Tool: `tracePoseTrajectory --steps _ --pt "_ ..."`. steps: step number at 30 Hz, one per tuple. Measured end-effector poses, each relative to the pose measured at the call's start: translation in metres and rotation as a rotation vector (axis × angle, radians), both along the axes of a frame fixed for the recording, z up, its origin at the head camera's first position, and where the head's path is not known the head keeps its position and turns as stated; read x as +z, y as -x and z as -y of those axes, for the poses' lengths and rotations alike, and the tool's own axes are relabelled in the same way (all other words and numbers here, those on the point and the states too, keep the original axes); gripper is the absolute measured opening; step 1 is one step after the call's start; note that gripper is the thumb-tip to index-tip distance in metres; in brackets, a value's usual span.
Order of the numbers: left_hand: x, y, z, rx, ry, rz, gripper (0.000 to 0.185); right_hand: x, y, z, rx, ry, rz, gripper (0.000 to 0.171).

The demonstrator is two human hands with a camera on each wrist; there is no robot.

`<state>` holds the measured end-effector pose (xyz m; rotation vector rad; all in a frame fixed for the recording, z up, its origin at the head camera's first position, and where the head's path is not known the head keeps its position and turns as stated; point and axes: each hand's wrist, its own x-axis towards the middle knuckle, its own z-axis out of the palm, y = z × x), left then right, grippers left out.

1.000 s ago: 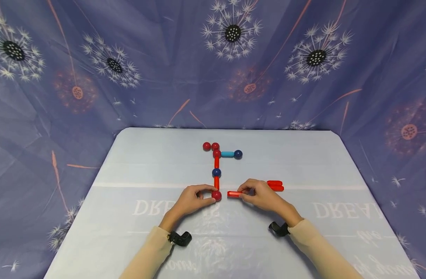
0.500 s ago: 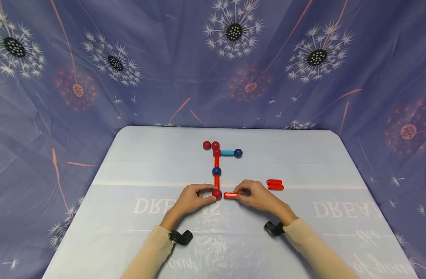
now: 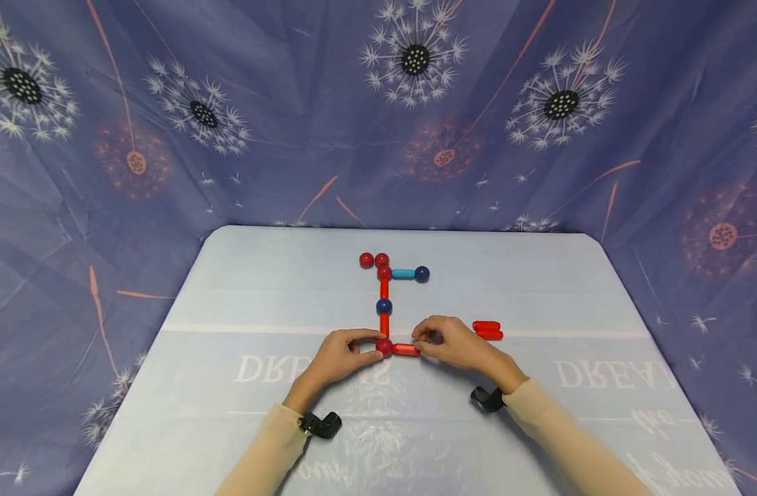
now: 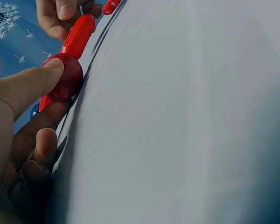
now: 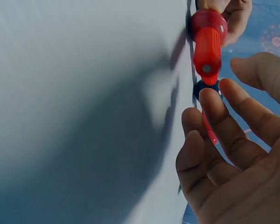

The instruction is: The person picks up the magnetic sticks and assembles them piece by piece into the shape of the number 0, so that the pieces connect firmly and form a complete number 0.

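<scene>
My left hand (image 3: 341, 357) pinches a red ball (image 4: 70, 79) between thumb and fingers, at the near end of a ball-and-rod chain. A ridged red rod (image 3: 406, 349) now joins that ball on its right side; its bare end, with a grey metal tip, faces the right wrist camera. Just off that end is my right hand (image 3: 455, 342), thumb and fingertips apart and nothing between them. Beyond the held ball run a red rod (image 3: 384, 324), a blue ball (image 3: 384, 306), another red rod (image 3: 384, 288) and a red ball (image 3: 384, 273).
From the far red ball a light-blue rod (image 3: 403, 274) leads right to a dark blue ball (image 3: 422, 274). Two loose red balls (image 3: 366, 260) sit at the chain's far end. Two spare red rods (image 3: 488, 331) lie behind my right hand on the white table (image 3: 229, 275).
My right hand has brought the red rod leftward until it met the held red ball, then let go of it. My left hand has stayed in place.
</scene>
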<state>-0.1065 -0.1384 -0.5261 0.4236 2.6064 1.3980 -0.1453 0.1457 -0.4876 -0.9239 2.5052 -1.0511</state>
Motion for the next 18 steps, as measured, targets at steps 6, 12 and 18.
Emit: tracePoseTrajectory --steps 6,12,18 --pt "0.000 0.001 0.002 -0.008 -0.001 -0.013 0.032 0.014 0.024 0.005 0.069 -0.079 -0.010 0.027" --pt "-0.001 0.001 0.002 0.001 0.001 0.012 0.031 0.026 0.054 0.014 0.118 -0.150 -0.024 0.035" --pt "-0.002 0.001 0.001 0.007 -0.001 0.012 0.031 0.040 0.083 0.025 0.091 -0.188 -0.013 0.040"
